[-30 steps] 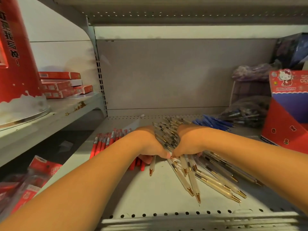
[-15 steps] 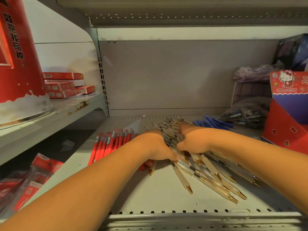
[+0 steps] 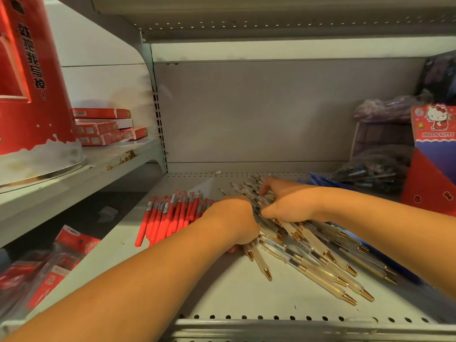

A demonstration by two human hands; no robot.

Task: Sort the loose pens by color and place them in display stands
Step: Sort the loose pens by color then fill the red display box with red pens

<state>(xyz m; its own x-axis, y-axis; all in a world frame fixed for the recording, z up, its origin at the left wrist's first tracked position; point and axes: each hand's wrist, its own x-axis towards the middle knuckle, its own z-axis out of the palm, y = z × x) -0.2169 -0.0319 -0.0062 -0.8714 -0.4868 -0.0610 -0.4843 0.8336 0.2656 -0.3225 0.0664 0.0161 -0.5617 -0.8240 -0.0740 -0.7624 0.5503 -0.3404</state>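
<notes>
Compared with a second ago, the bunch of clear pens is no longer squeezed up between the hands. It now lies fanned flat at the middle of the shelf, gold tips toward the front edge. The right hand has moved back, its fingers curled into the pile. The left hand presses the pile's left side; its fingers are hidden, so I cannot tell their grip. I judge this group gathered but not yet in any stand.

Counts:
- Clear pens: well over a dozen, too tangled to count.
- Red pens, toward the left edge: about fifteen.
- Blue pens, at the back: a few showing.
- Hello Kitty stand: one, at the right edge.
</notes>
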